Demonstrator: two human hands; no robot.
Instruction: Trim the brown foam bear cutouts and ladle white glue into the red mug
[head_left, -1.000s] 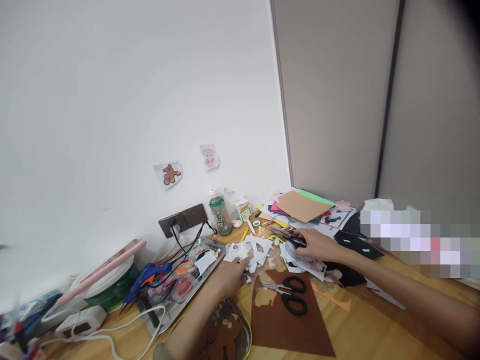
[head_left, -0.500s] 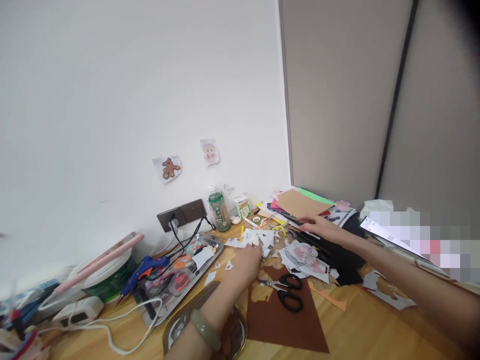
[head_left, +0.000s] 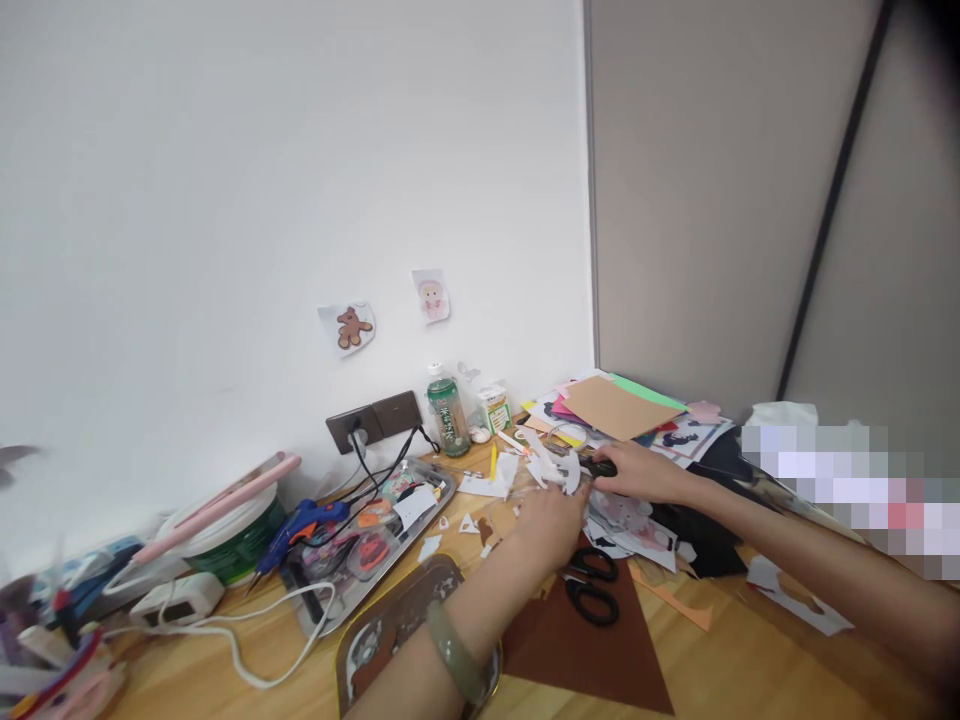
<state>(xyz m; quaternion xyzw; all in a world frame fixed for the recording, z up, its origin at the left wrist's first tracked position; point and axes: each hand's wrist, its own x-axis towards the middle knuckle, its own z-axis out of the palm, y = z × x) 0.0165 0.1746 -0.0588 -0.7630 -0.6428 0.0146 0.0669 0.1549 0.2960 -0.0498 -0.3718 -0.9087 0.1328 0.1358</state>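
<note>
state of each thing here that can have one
Right hand: closed on black handle
Black-handled scissors on brown paper sheet: lying flat, blades hidden
Clear plastic bottle, green label: upright, capped
Dark rectangular wall socket: plug inserted
Blue-and-orange plastic glue gun: lying down

White paper scraps (head_left: 544, 468), jagged, loosely heaped; black handle (head_left: 601, 467) just beside.

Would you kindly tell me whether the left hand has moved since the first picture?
Yes; against the wall socket, the left hand has moved rightward, farther from it.

A grey-green bangle (head_left: 453, 652) rings the left forearm (head_left: 501, 588).
</note>
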